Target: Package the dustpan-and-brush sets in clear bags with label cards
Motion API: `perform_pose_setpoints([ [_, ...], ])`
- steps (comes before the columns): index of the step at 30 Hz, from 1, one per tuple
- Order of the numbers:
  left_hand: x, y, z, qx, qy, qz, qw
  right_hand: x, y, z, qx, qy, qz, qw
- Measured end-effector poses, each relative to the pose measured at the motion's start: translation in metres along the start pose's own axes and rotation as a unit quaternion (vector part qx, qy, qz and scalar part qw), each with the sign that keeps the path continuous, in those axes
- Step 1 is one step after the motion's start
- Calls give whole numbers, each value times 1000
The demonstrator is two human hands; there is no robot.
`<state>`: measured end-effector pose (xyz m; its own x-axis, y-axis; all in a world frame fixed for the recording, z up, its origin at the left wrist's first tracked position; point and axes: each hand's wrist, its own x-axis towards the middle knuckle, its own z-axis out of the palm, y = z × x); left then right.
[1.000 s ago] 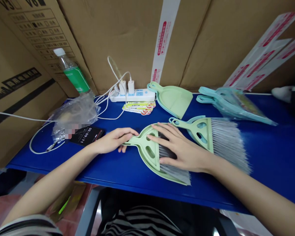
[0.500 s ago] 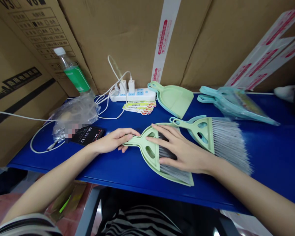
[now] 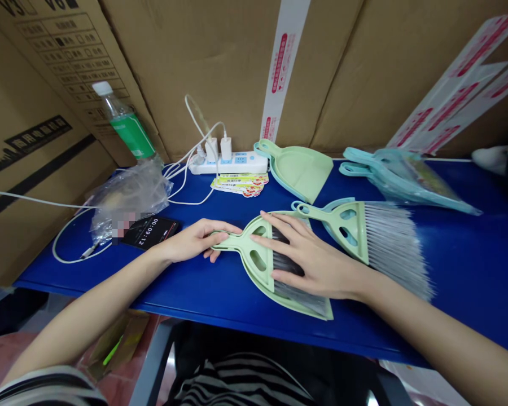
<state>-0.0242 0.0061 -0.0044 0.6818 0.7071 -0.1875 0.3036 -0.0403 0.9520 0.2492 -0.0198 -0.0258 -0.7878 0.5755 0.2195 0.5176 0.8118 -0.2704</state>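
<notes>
Green brush (image 3: 249, 248) lies bristles toward 4 o'clock in a green dustpan (image 3: 328, 313), the nested pair near the front edge of a blue table (image 3: 186, 290). This pair is taken as clock centre; both handles point to 9 o'clock.

Left hand (image 3: 190, 239), at 9 o'clock: pinching the stacked handles, thumb above, other fingers curled beneath. Right hand (image 3: 313, 262), on the pair's 3 o'clock side: fingers spread, palm down over the grey bristles, index fingertip on the brush plate.

At 2 o'clock, beyond the right hand: a second green brush (image 3: 359, 231) on top of a blue brush (image 3: 347, 201), bristles toward 4 o'clock. At 1 o'clock: another green dustpan (image 3: 302, 169) stacked over a blue dustpan (image 3: 281, 185). Farther out at 2 o'clock: blue dustpans (image 3: 389, 183) in clear plastic, handles toward 9 o'clock.

At 11 o'clock: fanned printed cards (image 3: 241, 183), just behind them a white power strip (image 3: 245, 163) with plugged chargers. At 10 o'clock: a phone (image 3: 161, 232) reading 00:09:12, then a crumpled clear bag (image 3: 131, 189) and a tilted green-labelled bottle (image 3: 132, 135). Cardboard (image 3: 220, 56) stands along 12 o'clock.
</notes>
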Motion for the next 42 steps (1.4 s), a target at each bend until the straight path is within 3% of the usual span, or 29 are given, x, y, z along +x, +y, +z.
perform_pose_setpoints([
  [16,-1,-1,-1,-13,-12,-3,1000,0,-1,0,-6,3,7,1000],
  [25,-2,-2,-1,-150,4,-46,988,0,0,2,4,2,16,1000],
  [42,-1,-1,-1,-132,-1,-34,991,1,-4,2,-4,-10,11,1000],
])
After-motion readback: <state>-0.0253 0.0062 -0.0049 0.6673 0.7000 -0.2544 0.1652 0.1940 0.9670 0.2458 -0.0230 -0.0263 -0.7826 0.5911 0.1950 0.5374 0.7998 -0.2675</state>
